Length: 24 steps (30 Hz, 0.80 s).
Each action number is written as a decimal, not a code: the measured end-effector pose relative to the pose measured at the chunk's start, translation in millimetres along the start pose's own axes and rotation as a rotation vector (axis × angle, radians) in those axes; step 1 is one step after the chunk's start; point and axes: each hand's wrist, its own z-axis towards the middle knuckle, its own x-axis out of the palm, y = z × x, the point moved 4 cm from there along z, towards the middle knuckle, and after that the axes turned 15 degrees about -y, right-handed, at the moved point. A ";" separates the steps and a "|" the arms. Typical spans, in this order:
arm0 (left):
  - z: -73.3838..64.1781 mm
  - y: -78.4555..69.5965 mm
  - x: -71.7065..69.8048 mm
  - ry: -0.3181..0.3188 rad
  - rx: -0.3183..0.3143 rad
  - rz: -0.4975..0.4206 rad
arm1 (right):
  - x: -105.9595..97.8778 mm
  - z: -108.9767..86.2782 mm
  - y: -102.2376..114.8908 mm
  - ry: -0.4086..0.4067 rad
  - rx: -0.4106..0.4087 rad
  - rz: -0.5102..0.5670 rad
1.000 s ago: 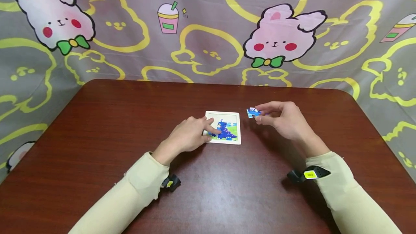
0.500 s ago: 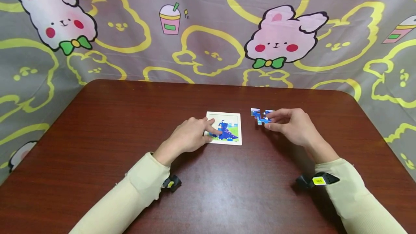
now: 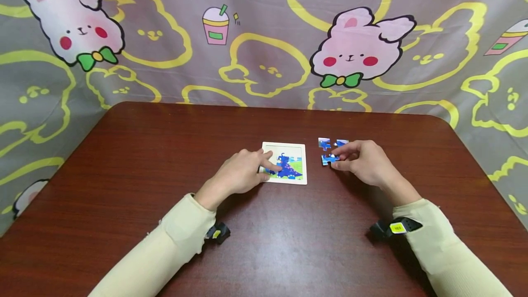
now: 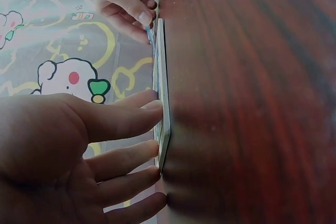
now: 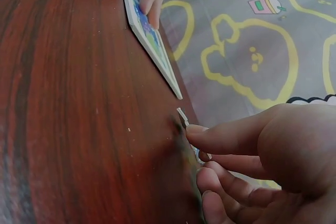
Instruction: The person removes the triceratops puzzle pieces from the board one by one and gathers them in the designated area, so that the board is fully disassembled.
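A white-framed jigsaw puzzle board [image 3: 305, 164] lies flat on the table, its tray partly filled with a blue dinosaur picture. My left hand [image 3: 239, 172] rests on the board's left side with fingers extended over the picture; in the left wrist view the thumb [image 4: 144, 111] lies at the board's edge. To the right of the board, my right hand [image 3: 367, 162] pinches a blue jigsaw piece [image 3: 328, 159] between thumb and fingers, low over the table. Only this piece's edge [image 5: 182, 116] shows in the right wrist view; the fingers hide the rest.
Two loose jigsaw pieces lie just beyond the right hand: one on the left [image 3: 324, 142] and one on the right [image 3: 341, 142]. The brown table [image 3: 264, 246] reaches back to a patterned curtain [image 3: 264, 22].
My right hand first shifted right with the pinched piece, uncovering the two loose pieces, then came nearer and slightly left. The left hand stays on the board.
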 end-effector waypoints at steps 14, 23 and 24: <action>0.0 -1.5 0.1 0.002 0.008 0.009 | 3.5 0.8 -2.2 -0.007 0.002 -0.032; -0.2 -0.2 0.6 0.015 -0.010 0.001 | 4.3 1.4 -1.7 -0.017 -0.007 -0.034; -0.3 -0.1 0.5 0.016 -0.012 0.001 | 4.4 1.6 -1.6 -0.019 -0.010 -0.036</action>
